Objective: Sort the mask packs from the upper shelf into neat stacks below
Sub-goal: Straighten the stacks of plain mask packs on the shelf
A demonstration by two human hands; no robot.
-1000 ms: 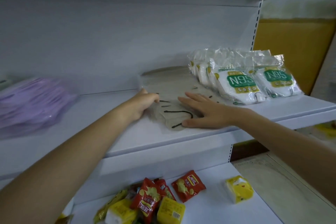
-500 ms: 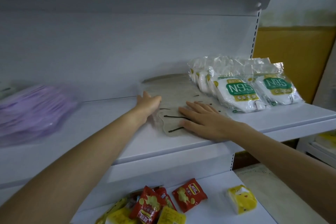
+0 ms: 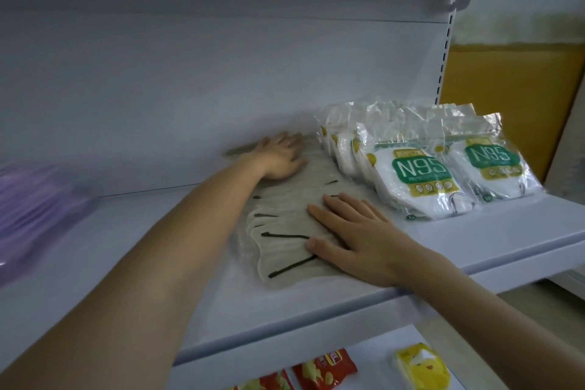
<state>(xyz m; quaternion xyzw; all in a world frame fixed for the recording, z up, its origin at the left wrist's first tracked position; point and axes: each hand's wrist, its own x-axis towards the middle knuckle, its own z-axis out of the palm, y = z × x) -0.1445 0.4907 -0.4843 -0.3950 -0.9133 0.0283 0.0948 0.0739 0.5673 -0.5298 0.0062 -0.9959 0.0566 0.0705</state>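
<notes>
1. Head view shows the grey mask packs (image 3: 285, 228) on the upper shelf (image 3: 316, 304). They are a fanned, overlapping row in clear wrappers with black ear loops showing. The row's long axis runs from near the shelf's front edge back toward the rear wall.
2. Our left hand (image 3: 281, 157) rests on the far end of that row, close to the rear wall. Our right hand (image 3: 357, 237) lies on the near half, toward its right side. The packs therefore sit under both hands and stretch between them, and the right hand is the one nearer the front edge.
3. The right hand is palm down with its fingers straight and a little spread. It presses flat on the top packs and pinches nothing.
4. The left hand is blurred, but it appears to lie flat on the packs with the fingers reaching backward. We see no curl round an edge.
5. N95 mask packs (image 3: 414, 180) lean just beside the row's right flank, and our right fingertips are near them but not touching.
6. We judge that the row should be drawn together lengthwise into one stack before it is lifted, because the glossy wrappers may slide apart.
</notes>
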